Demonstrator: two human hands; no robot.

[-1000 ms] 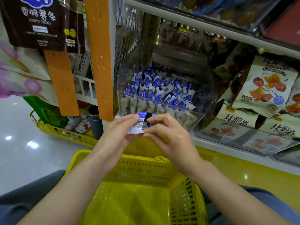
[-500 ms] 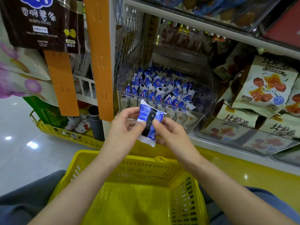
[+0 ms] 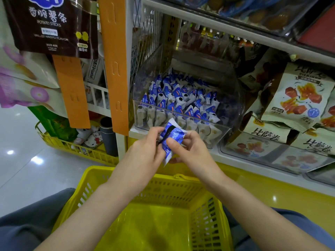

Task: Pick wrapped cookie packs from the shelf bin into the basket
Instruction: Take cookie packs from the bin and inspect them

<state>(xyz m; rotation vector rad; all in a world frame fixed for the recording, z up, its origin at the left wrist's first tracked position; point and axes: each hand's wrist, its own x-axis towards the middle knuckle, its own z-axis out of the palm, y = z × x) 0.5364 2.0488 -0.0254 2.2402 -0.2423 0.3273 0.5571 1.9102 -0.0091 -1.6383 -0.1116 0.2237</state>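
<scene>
Since prev frame the cookie pack point(image 3: 174, 136) has tilted; your L hand point(image 3: 143, 153) & R hand point(image 3: 192, 151) both pinch it over yellow basket's point(image 3: 96, 169) far rim.

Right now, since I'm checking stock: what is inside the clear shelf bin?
Blue-and-white cookie packs lie heaped in the clear bin. The lower layers are covered by the upper packs, and the held pack hides a bit of the front wall.

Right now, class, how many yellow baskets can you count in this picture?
2. The near basket is at bottom centre, between the person's forearms. The far basket is at lower left, partly filled. More may be hidden out of frame.
</scene>
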